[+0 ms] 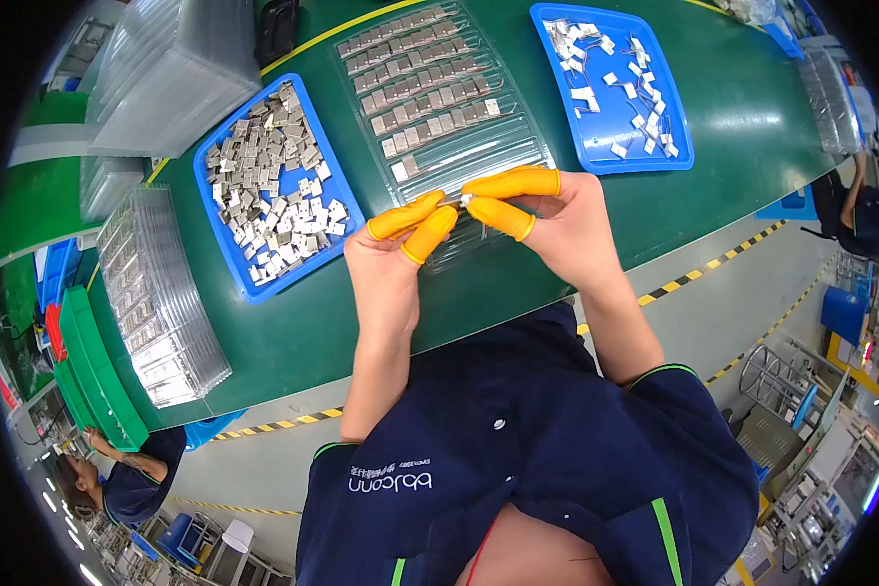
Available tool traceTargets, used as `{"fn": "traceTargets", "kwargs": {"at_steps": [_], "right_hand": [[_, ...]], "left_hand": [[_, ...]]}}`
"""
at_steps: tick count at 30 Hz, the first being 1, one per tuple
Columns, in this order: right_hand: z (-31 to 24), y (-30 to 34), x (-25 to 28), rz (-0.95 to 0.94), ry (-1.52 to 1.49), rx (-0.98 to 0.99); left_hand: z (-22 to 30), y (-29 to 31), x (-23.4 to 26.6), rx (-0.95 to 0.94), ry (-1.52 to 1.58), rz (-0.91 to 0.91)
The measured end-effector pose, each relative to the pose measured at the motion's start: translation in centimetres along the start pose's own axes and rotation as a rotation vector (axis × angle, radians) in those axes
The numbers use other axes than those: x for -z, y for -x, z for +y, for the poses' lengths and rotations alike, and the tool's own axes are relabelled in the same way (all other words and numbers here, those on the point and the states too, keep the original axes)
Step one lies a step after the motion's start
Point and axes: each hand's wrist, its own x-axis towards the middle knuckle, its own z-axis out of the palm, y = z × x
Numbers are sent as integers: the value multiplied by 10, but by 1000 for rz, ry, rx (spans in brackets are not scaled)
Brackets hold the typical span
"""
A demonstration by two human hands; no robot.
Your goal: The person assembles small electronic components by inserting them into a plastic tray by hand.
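My left hand [391, 259] and my right hand [557, 210] meet over the near part of a clear plastic tray [532, 146], both with yellow finger cots on thumb and forefinger. The right fingertips pinch a small white piece [467, 199]. Against it, the left fingers are pressed together on something small, mostly hidden by the cots. In the clear tray lie rows of small metal connector shells [430, 127], with thin wires along the right ends. To the left, a blue tray [201, 176] holds a heap of loose metal shells [269, 156]. White pieces with short wires [645, 98] lie scattered in another blue tray [689, 146] at the right.
Stacked clear trays [156, 303] stand on the green table [293, 356] at the left, below a tall translucent stack [181, 78]. Green bins [98, 381] sit at the left edge. Co-workers [132, 479] appear at both sides. More clear trays [830, 103] are at the far right.
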Motion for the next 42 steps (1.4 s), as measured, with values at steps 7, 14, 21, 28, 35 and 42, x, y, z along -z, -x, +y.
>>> {"fn": "traceTargets", "kwargs": {"at_steps": [7, 14, 21, 28, 35, 42], "right_hand": [[3, -4, 6, -324, -267, -235], [8, 2, -7, -235, -306, -158], [12, -6, -17, 117, 244, 200], [17, -3, -19, -33, 591, 560], [6, -6, -18, -126, 458, 198], [9, -12, -23, -103, 578, 413]], "left_hand": [[9, 0, 14, -16, -72, -197], [1, -1, 16, 19, -70, -140], [0, -1, 7, -24, -262, 20], [1, 1, 9, -26, -403, -92], [0, -1, 15, -40, -335, -128], [-1, -1, 10, -112, -354, -31]]}}
